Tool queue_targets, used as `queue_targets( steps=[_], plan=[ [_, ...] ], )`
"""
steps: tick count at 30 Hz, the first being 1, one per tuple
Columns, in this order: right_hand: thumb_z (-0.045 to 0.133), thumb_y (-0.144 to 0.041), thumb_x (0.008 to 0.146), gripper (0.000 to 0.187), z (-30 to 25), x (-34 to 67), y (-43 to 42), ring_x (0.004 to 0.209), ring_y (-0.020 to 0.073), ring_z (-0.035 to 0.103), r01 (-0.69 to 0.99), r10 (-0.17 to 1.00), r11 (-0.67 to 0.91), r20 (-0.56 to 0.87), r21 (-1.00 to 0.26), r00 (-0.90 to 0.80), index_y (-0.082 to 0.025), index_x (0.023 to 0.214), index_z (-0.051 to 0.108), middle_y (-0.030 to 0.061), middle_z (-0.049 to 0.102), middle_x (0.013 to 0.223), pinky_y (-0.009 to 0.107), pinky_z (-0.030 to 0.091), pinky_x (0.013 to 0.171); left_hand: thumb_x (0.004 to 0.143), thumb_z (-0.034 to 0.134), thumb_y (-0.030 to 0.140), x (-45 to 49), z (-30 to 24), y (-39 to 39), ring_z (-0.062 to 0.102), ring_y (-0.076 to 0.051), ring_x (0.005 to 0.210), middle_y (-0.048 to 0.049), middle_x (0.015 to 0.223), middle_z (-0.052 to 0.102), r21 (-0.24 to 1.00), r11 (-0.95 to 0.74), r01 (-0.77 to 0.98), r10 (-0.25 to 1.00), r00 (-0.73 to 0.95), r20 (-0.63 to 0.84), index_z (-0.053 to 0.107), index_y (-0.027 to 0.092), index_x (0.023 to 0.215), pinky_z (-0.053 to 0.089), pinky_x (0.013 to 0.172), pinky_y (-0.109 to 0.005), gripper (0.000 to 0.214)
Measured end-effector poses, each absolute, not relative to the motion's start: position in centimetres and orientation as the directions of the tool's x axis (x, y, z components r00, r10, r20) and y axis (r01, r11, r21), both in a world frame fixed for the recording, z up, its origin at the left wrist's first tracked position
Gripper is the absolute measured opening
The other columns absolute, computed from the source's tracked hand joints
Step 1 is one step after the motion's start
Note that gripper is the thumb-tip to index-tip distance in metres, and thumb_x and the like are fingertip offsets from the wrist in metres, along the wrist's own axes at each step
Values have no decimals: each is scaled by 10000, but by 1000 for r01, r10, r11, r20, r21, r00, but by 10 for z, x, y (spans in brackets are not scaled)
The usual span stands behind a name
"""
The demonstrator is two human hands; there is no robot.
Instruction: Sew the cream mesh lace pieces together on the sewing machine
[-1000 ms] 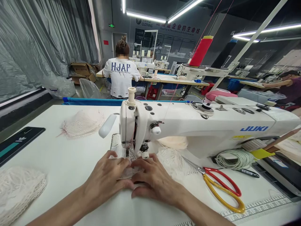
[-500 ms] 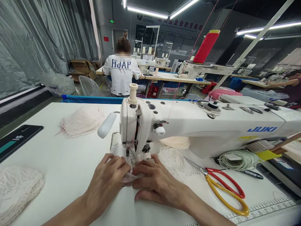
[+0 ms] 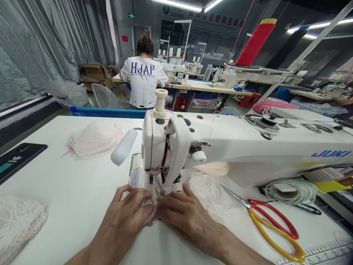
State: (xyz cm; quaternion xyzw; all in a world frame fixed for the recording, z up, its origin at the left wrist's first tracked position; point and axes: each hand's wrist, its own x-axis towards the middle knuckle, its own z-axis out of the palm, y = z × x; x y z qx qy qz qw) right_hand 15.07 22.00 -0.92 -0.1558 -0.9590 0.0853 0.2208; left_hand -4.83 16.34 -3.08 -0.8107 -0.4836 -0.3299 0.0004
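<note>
Pale lace fabric point(image 3: 140, 178) lies under the needle area of a white sewing machine point(image 3: 237, 136). My left hand point(image 3: 131, 209) is closed on the near left part of this fabric, its fingers bent and pinching. On the other side my right hand point(image 3: 184, 213) grips the fabric's right part, fingers close together just below the presser foot. A thin strip of the lace shows between both hands, and the fingertips are partly hidden. Pink thread runs down to the machine from a red thread cone point(image 3: 256, 42).
Scissors point(image 3: 273, 224) with red and yellow handles lie right of my hands, beside fringed lace point(image 3: 208, 189) and coiled cord point(image 3: 291, 191). Lace pieces point(image 3: 95, 140) and a phone point(image 3: 20, 160) lie left. A person point(image 3: 143, 79) sits ahead at another table.
My fingers have drawn in around the fabric, and the strip between my hands has turned from lying crosswise to pointing toward the needle. The view has shifted slightly.
</note>
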Motion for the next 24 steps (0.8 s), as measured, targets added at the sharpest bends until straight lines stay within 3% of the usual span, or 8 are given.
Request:
queue_targets(
  steps=[4, 9, 15, 24],
  plan=[
    [413, -168, 957, 168, -11, 150, 217, 843, 136, 577, 329, 421, 901, 393, -281, -817, -183, 1108, 485, 17, 658, 898, 328, 315, 874, 979, 346, 214, -49, -28, 161, 606, -117, 847, 17, 955, 658, 306, -557, 772, 767, 337, 546, 610, 223, 840, 302, 867, -347, 298],
    [394, -212, 972, 196, -13, 148, 217, 819, 145, 579, 328, 433, 895, 418, -302, -798, -169, 1143, 480, 21, 663, 887, 337, 305, 879, 965, 374, 131, -51, -36, 161, 588, -126, 985, 16, 988, 679, 160, -594, 788, 707, 417, 571, 606, 189, 876, 303, 958, -370, 255],
    [440, -154, 947, 158, -12, 150, 220, 803, 122, 547, 283, 341, 939, 410, -198, -846, -199, 890, 580, -2, 650, 934, 320, 297, 824, 915, 446, 107, -49, -46, 156, 576, -169, 1046, -7, 1061, 663, 80, -566, 821, 705, 431, 564, 619, 224, 957, 400, 944, -389, 213],
    [413, -139, 958, 197, -9, 150, 219, 843, 131, 542, 268, 315, 948, 395, -172, -863, -186, 865, 581, 6, 643, 930, 343, 278, 831, 919, 357, 55, -47, -44, 156, 593, -162, 847, -36, 932, 653, 61, -604, 794, 691, 485, 536, 626, 179, 942, 406, 847, -374, 297]
  ],
)
